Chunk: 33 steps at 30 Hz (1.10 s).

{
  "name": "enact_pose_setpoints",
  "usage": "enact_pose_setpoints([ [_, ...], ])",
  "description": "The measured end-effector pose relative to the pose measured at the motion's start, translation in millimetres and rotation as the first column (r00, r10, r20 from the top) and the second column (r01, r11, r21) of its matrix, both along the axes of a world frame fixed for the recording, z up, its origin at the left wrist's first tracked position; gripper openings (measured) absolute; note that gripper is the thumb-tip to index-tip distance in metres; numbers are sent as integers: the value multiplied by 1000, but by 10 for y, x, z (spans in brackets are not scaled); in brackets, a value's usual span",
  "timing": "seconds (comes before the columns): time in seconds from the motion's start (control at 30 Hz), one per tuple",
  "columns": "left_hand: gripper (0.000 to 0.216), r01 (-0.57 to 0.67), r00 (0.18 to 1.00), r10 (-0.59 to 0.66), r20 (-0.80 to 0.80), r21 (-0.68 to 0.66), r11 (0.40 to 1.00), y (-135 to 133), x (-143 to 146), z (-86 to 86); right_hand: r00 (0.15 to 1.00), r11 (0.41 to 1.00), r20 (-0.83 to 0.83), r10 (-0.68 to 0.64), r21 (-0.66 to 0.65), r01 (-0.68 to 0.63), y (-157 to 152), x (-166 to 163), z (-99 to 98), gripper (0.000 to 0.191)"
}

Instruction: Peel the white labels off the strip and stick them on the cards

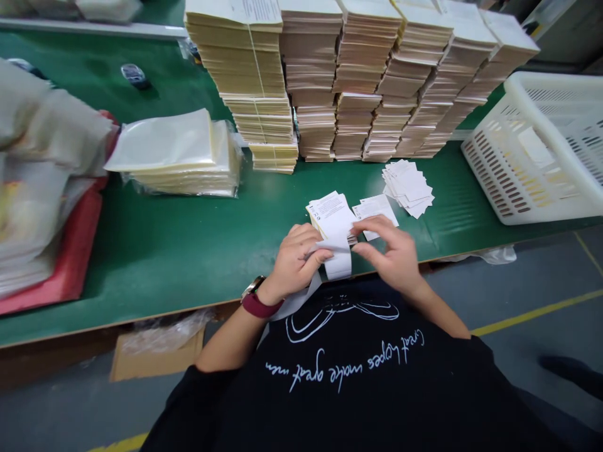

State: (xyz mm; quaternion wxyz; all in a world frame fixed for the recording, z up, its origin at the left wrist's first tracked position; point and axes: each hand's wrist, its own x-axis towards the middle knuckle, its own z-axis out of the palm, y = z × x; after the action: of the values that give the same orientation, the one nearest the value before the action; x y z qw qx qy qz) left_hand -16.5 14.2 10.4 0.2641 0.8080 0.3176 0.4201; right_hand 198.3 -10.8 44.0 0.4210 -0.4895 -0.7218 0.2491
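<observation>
Lower centre: the left hand [294, 263], a watch with a dark red strap [254, 300] at its wrist, has its fingers curled closed, pinching a white paper strip [340, 267] against a small printed leaflet [330, 213]. The right hand [389, 251] lies just beside it, fingers bent and partly open, their tips at the leaflet's edge; whether they grip it cannot be told.

Stage shown: tall, stepped columns of cream-edged paper booklets [339, 63] fill the top centre, far outnumbering the small loose fan of white cards [407, 187] right of the hands. A few pale sheets lie in the white perforated plastic basket [518, 85] at right. Left of centre, a glossy clear-plastic packet [174, 154] of sheets rests on the smooth green workbench [155, 263].
</observation>
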Motion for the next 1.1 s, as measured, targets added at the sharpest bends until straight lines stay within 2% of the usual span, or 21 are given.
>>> enact_pose_setpoints([
  [0.07, 38, -4, 1000, 5, -29, 25, 1000, 3, 14, 5, 996, 997, -82, 31, 67, -26, -54, -173, -27, 8],
  [0.17, 39, -2, 999, 4, -47, 51, 999, 0, 16, -7, 994, 987, -109, 26, 159, -8, -62, -277, -93, 9],
  [0.33, 44, -1, 995, 12, -101, 114, 993, 0, 12, -43, 991, 990, -127, 48, 141, -30, -39, -281, -147, 11],
  [0.4, 46, 9, 993, 8, -121, 140, 990, -3, 11, -59, 992, 981, -114, 46, 191, -24, -16, -266, -138, 11],
  [0.5, 42, -11, 990, 42, -134, 225, 974, -24, 2, -86, 979, 922, -193, -62, 364, 130, 92, -185, -85, 9],
  [0.57, 36, -35, 989, 76, -127, 297, 954, -45, -11, -101, 933, 871, -318, -167, 395, 291, 208, -104, -35, 7],
  [0.6, 31, -40, 989, 83, -120, 326, 945, -55, -17, -105, 917, 874, -337, -213, 354, 333, 270, -68, -13, 5],
  [0.67, 19, -32, 989, 81, -120, 364, 931, -68, -25, -106, 935, 936, -254, -249, 183, 299, 383, -27, 10, 4],
  [0.73, 11, -20, 987, 78, -138, 382, 924, -70, -24, -99, 974, 983, -131, -184, -45, 180, 468, -38, 2, 9],
  [0.8, 12, -9, 984, 77, -160, 387, 922, -64, -17, -93, 987, 976, -111, -118, -194, 95, 519, -87, -27, 13],
  [0.93, 11, 6, 979, 71, -191, 375, 927, -54, -6, -102, 982, 961, -137, -129, -262, 90, 553, -175, -70, 15],
  [1.1, 9, -2, 968, 90, -236, 350, 937, -60, -5, -115, 992, 956, -76, -96, -284, 71, 555, -183, -96, 14],
])
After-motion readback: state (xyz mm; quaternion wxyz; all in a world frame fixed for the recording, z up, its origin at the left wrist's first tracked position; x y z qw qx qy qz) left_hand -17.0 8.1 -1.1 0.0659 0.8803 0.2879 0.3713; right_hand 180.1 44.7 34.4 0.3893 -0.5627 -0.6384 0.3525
